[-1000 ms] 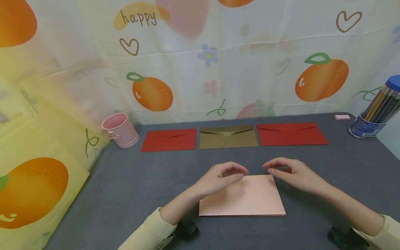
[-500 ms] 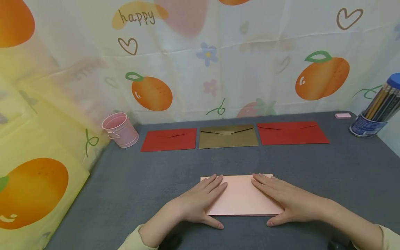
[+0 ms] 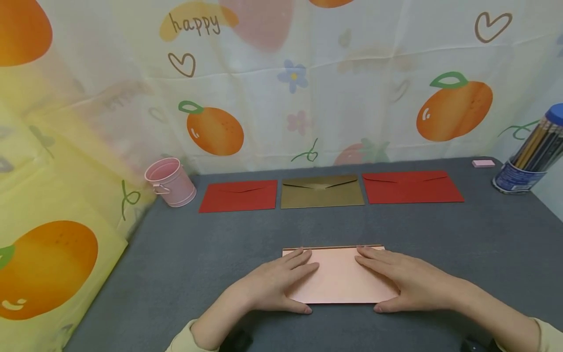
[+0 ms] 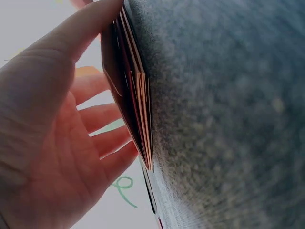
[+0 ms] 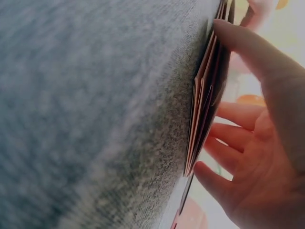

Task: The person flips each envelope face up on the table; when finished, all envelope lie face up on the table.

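Note:
A stack of envelopes (image 3: 338, 281), pale pink on top, lies flat on the dark grey table (image 3: 176, 274) in the head view. My left hand (image 3: 274, 281) rests on its left side, fingers extended over the top and thumb at the near edge. On the right side my right hand (image 3: 409, 278) lies likewise. Layered edges of the stack (image 4: 143, 105) show in the left wrist view, slightly apart, with the thumb touching them. The same layers (image 5: 202, 90) appear beside the right thumb in the right wrist view. Parts of the stack are hidden under both hands.
Along the back lie a red envelope (image 3: 239, 196), a gold envelope (image 3: 322, 191) and another red envelope (image 3: 411, 187). A pink bucket (image 3: 171, 183) stands at the back left. Near the back right are a pencil holder (image 3: 518, 177) and a pink eraser (image 3: 483, 164).
Both hands have come down from above the far edge onto the sides of the stack. Since then they have barely shifted; a thin brown strip now shows along the far edge.

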Action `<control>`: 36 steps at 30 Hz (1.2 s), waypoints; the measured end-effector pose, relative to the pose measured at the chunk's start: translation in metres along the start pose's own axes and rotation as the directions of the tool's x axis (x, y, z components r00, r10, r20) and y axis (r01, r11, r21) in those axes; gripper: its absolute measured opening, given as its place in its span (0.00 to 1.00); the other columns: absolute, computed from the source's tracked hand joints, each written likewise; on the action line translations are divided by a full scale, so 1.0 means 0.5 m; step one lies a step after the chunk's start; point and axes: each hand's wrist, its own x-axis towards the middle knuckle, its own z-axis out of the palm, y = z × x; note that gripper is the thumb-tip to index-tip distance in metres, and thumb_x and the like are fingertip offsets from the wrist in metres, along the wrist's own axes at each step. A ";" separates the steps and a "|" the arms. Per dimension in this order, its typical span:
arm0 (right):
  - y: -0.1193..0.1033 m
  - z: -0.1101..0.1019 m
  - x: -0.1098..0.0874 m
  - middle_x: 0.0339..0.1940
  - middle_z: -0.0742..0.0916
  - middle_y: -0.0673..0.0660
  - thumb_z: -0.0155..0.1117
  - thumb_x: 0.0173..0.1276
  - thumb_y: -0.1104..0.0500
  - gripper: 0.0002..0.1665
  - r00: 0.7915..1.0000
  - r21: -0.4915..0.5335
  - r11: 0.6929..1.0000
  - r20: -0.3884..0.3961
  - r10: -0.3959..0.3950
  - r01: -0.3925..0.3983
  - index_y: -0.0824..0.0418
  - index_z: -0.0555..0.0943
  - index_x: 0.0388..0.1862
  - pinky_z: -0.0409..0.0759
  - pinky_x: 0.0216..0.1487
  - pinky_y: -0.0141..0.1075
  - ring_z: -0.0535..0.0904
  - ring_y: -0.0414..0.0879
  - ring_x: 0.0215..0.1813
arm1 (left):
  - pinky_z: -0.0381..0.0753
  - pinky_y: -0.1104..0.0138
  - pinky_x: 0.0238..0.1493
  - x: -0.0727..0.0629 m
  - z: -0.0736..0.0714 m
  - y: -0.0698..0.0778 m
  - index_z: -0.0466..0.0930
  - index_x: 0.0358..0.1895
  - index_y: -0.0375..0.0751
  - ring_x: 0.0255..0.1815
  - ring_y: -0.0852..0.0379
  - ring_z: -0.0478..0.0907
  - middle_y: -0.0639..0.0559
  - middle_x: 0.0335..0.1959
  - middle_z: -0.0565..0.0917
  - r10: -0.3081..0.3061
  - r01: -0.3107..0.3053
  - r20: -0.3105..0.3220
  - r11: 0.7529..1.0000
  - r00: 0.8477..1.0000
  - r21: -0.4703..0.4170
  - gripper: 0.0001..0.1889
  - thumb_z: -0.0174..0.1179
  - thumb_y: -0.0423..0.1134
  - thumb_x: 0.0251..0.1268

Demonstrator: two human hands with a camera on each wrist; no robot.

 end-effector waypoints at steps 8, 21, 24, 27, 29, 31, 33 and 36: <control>-0.002 -0.010 -0.004 0.68 0.75 0.47 0.62 0.62 0.31 0.40 0.998 0.049 0.999 -0.052 0.024 -0.022 0.47 0.73 0.69 0.78 0.53 0.50 0.74 0.48 0.66 | 0.72 0.51 0.62 -0.005 -0.009 -0.006 0.71 0.69 0.56 0.74 0.60 0.59 0.56 0.72 0.66 0.046 -0.052 -0.072 0.996 0.996 -0.079 0.31 0.59 0.61 0.64; 0.017 -0.020 0.008 0.45 0.87 0.42 0.75 0.54 0.68 0.26 0.912 0.229 0.958 -0.405 -0.066 0.171 0.47 0.85 0.50 0.75 0.37 0.23 0.82 0.33 0.41 | 0.80 0.73 0.43 0.000 -0.011 -0.036 0.86 0.46 0.47 0.45 0.68 0.82 0.58 0.43 0.87 0.211 -0.424 -0.597 0.872 0.774 -0.243 0.09 0.66 0.35 0.63; 0.015 -0.023 0.014 0.43 0.88 0.42 0.75 0.54 0.69 0.25 0.888 0.247 0.953 -0.458 -0.045 0.176 0.47 0.85 0.48 0.77 0.39 0.23 0.83 0.34 0.42 | 0.82 0.70 0.42 0.001 -0.015 -0.037 0.86 0.45 0.43 0.43 0.64 0.83 0.54 0.41 0.87 0.158 -0.443 -0.640 0.840 0.752 -0.313 0.09 0.65 0.31 0.63; 0.010 -0.028 0.016 0.42 0.88 0.42 0.74 0.55 0.70 0.23 0.878 0.269 0.951 -0.479 -0.004 0.150 0.47 0.86 0.46 0.79 0.39 0.25 0.83 0.34 0.42 | 0.83 0.67 0.43 0.002 -0.019 -0.036 0.86 0.45 0.41 0.42 0.62 0.84 0.52 0.40 0.87 0.109 -0.438 -0.664 0.826 0.740 -0.354 0.09 0.65 0.31 0.63; 0.006 -0.030 0.017 0.40 0.88 0.41 0.74 0.55 0.70 0.22 0.872 0.267 0.955 -0.489 0.017 0.132 0.48 0.86 0.45 0.79 0.38 0.26 0.83 0.34 0.41 | 0.83 0.67 0.42 0.003 -0.020 -0.035 0.86 0.45 0.40 0.40 0.62 0.84 0.52 0.40 0.88 0.088 -0.431 -0.679 0.830 0.729 -0.355 0.08 0.65 0.31 0.63; 0.005 -0.033 0.018 0.39 0.87 0.40 0.74 0.54 0.71 0.23 0.867 0.253 0.961 -0.498 0.030 0.112 0.47 0.86 0.44 0.78 0.34 0.26 0.83 0.33 0.40 | 0.83 0.68 0.40 0.004 -0.022 -0.035 0.87 0.45 0.41 0.39 0.62 0.85 0.52 0.39 0.88 0.068 -0.419 -0.689 0.835 0.721 -0.356 0.08 0.65 0.31 0.63; 0.004 -0.034 0.019 0.39 0.87 0.40 0.74 0.54 0.71 0.23 0.862 0.247 0.964 -0.505 0.038 0.102 0.47 0.86 0.43 0.77 0.32 0.26 0.83 0.33 0.39 | 0.83 0.68 0.39 0.003 -0.023 -0.035 0.87 0.44 0.41 0.39 0.62 0.85 0.53 0.39 0.88 0.053 -0.413 -0.693 0.835 0.719 -0.364 0.08 0.66 0.31 0.63; 0.002 -0.034 0.021 0.38 0.87 0.40 0.74 0.55 0.70 0.22 0.861 0.270 0.958 -0.506 0.055 0.097 0.46 0.86 0.43 0.74 0.29 0.25 0.83 0.33 0.37 | 0.83 0.67 0.37 0.002 -0.028 -0.033 0.87 0.44 0.40 0.39 0.61 0.85 0.52 0.39 0.88 0.036 -0.416 -0.689 0.819 0.724 -0.395 0.08 0.66 0.30 0.62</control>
